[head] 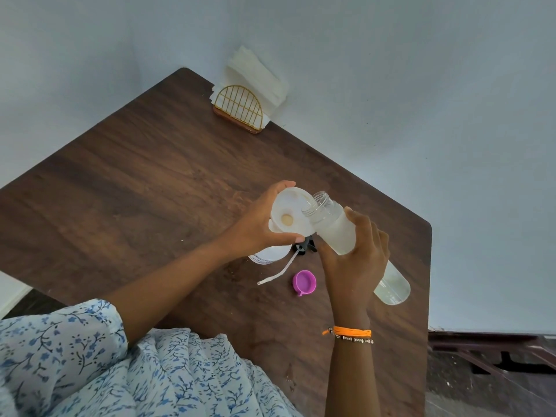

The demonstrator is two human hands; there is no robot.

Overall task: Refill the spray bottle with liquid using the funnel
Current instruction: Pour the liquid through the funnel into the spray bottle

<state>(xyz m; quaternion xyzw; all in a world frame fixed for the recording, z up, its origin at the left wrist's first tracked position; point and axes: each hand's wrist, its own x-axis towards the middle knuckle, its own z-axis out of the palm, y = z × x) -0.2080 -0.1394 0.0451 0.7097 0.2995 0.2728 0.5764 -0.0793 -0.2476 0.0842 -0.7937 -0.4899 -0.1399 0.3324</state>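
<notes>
My left hand grips the rim of a white funnel that sits in the mouth of the spray bottle, most of which is hidden under the funnel and hand. My right hand holds a long frosted water bottle, tilted with its open clear neck over the funnel's bowl. Pale liquid shows in the bottle's raised lower end. The black spray head with its white dip tube lies on the table beside the spray bottle. A pink cap lies near it.
A dark wooden table stands against a pale wall. A gold wire napkin holder with white napkins stands at the far edge. The table's right edge runs close to my right hand, with dark floor beyond.
</notes>
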